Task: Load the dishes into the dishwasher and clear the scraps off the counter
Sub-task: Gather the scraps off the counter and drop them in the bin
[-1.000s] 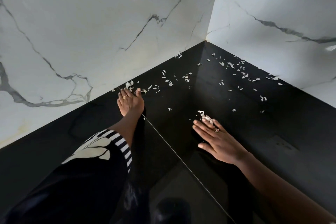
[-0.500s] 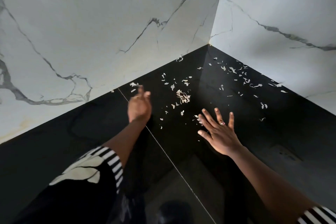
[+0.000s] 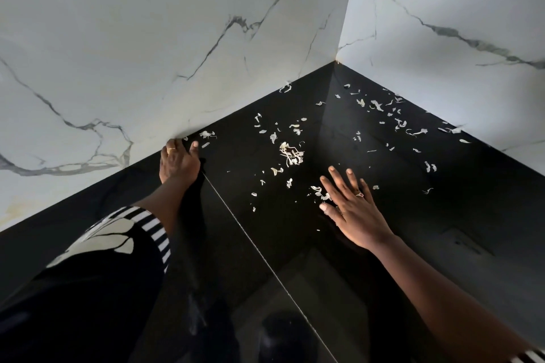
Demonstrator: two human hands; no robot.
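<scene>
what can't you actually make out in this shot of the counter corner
Head view: what the scraps are; too small and pale.
Head view: any scraps under the right hand; its flat palm covers them.
Head view: whether the left hand pinches anything; its fingertips bend out of sight at the foot of the wall.
Head view: the near edge of the counter; the striped sleeve and the bottom edge cut it off.

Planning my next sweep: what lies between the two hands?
Head view: between left hand and right hand lie loose scraps, a small heap, and the countertop seam.
</scene>
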